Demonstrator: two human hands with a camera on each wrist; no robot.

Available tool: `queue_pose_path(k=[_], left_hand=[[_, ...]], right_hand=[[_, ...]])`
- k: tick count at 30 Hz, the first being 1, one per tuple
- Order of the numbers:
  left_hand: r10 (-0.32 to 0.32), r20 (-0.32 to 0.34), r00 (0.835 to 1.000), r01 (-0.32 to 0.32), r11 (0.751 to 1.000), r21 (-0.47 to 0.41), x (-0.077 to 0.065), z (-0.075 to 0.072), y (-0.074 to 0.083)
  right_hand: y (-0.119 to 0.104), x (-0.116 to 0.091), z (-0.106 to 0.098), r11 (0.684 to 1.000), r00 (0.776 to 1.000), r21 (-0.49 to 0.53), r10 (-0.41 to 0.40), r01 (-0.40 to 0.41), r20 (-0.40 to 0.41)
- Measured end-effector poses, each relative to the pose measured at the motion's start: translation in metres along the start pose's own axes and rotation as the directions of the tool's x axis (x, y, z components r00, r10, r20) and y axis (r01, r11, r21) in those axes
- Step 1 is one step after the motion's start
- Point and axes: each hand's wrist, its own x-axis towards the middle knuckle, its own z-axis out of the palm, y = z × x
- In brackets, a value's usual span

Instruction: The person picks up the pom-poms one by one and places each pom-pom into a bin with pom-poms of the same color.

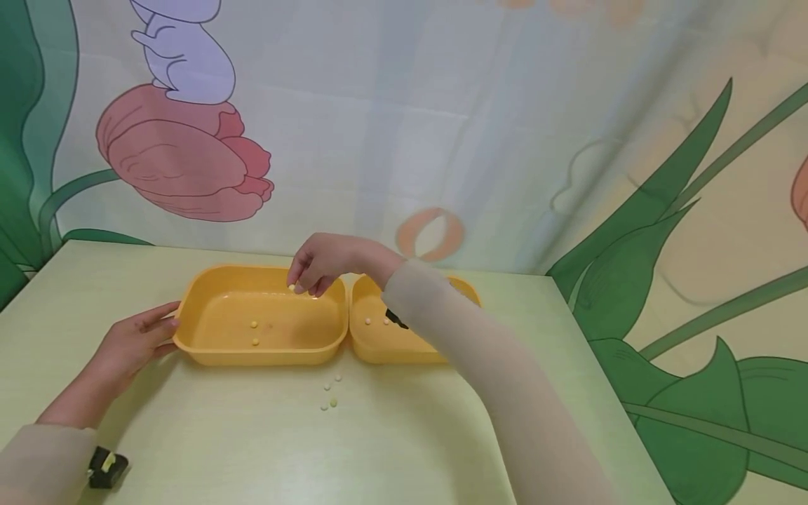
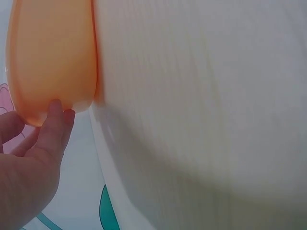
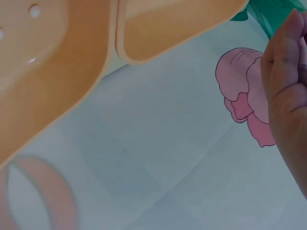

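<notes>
Over the back right part of the left yellow tray (image 1: 261,356), my right hand (image 1: 325,261) pinches a small yellow ball (image 1: 292,287) between thumb and fingertips. Two yellow balls (image 1: 254,325) lie on that tray's floor. My left hand (image 1: 135,341) touches the tray's left end with extended fingers, also seen from the left wrist, where the fingertips rest against the orange-looking tray (image 2: 55,57). In the right wrist view, the right hand (image 3: 288,81) is cut off by the edge, and the ball is hidden.
A second yellow tray (image 1: 394,354) stands against the first on the right, partly behind my right forearm; pale balls (image 1: 368,321) lie in it. Several small pale and yellowish balls (image 1: 333,402) sit on the table in front. A printed curtain (image 1: 353,140) hangs behind the table.
</notes>
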Motion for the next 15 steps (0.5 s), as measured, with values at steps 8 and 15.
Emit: queue_pose_path(k=[8, 15], left_hand=[[-0.011, -0.005, 1.000, 0.011, 1.000, 0.016, 0.001, -0.001, -0.001], [0.001, 0.000, 1.000, -0.001, 1.000, 0.010, 0.001, 0.000, -0.001]], right_hand=[[-0.008, 0.030, -0.002, 1.000, 1.000, 0.007, 0.017, -0.017, 0.008], [-0.013, 0.054, 0.001, 1.000, 0.999, 0.013, 0.026, -0.026, 0.022]])
